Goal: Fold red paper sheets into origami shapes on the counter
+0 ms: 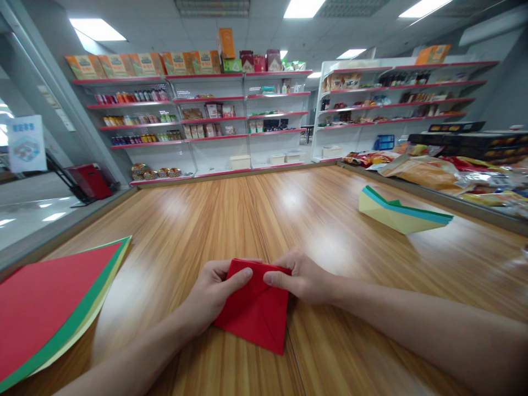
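Observation:
A folded piece of red paper [258, 311] is held just above the wooden table [198, 220], with crease lines across its face. My left hand [220, 289] grips its upper left side, thumb on the front and fingers behind. On the upper right edge, my right hand [303, 278] pinches it the same way, the thumb pointing inward. The two thumb tips lie close together near the top edge. The fingers behind the paper are mostly hidden.
Coloured paper sheets [61, 297] in red, green and yellow lie at the left. Folded paper boats [402, 212], nested in yellow, blue and green, rest at the right. Packaged snacks [433, 173] are piled beyond the right edge. Stocked shelves [214, 118] stand behind.

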